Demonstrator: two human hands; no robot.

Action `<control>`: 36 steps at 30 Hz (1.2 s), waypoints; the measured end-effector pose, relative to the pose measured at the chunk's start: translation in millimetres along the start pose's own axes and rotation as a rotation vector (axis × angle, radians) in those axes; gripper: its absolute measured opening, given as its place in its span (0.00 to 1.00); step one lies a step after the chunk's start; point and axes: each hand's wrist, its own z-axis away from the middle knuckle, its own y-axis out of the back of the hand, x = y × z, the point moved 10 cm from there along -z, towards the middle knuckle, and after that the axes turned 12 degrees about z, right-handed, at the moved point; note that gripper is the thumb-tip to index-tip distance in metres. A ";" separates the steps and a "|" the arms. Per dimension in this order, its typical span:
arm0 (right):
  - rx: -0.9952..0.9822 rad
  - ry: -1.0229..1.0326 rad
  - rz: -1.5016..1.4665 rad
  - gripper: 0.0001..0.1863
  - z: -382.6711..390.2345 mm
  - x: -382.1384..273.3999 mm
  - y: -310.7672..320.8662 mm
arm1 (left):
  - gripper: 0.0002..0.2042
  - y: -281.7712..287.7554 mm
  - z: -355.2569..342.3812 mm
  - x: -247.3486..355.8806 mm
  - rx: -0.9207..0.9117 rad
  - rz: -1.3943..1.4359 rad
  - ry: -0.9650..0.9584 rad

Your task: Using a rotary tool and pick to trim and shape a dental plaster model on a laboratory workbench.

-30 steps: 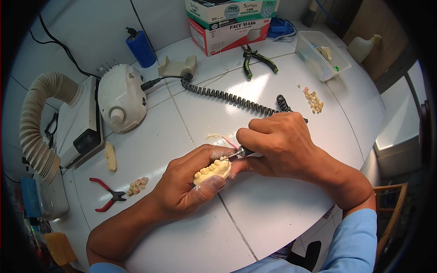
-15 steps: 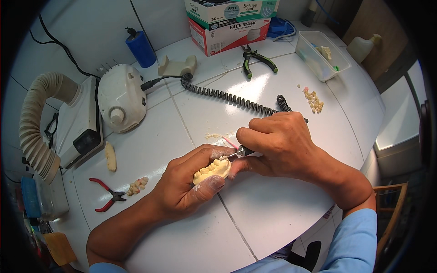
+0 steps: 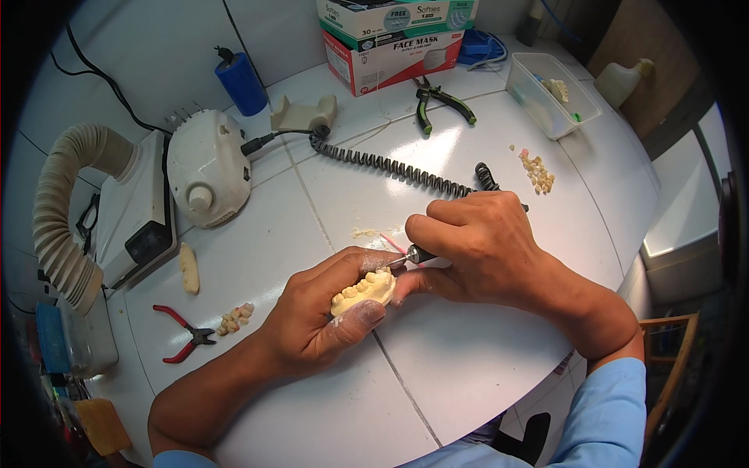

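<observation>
A pale yellow dental cast [image 3: 364,293] with a row of teeth is gripped between the thumb and fingers of my left hand [image 3: 324,304]. White dust coats those fingertips. In my right hand [image 3: 476,246] is a rotary handpiece [image 3: 417,255], its body mostly hidden by the fingers. The thin metal bur [image 3: 398,261] at its end reaches the cast's upper right teeth; whether it touches them I cannot tell. My right thumb rests against the cast's right end. Just beyond the hands, a thin pink stick [image 3: 392,242] and cream shavings [image 3: 363,232] lie on the table.
A coiled black cord [image 3: 390,165] runs from the white control unit [image 3: 209,168] to the handpiece. Red-handled cutters [image 3: 187,335] and small loose teeth [image 3: 235,319] lie at left. Green-handled pliers [image 3: 441,103], more teeth [image 3: 537,171] and a clear plastic tub [image 3: 552,95] are farther back.
The bur tip has shifted very slightly over the cast's upper right teeth. Both hands otherwise hold nearly the same position.
</observation>
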 end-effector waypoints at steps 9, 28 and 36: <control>0.029 -0.001 -0.002 0.31 0.4 -0.6 1.8 | 0.30 -0.5 1.3 -0.8 0.017 0.020 0.021; 0.009 -0.001 -0.008 0.30 0.7 0.2 -1.1 | 0.24 1.8 1.3 -3.7 0.035 0.102 0.058; 0.027 0.009 -0.013 0.30 0.5 -1.1 -0.5 | 0.24 1.6 1.8 -4.2 0.040 0.106 0.058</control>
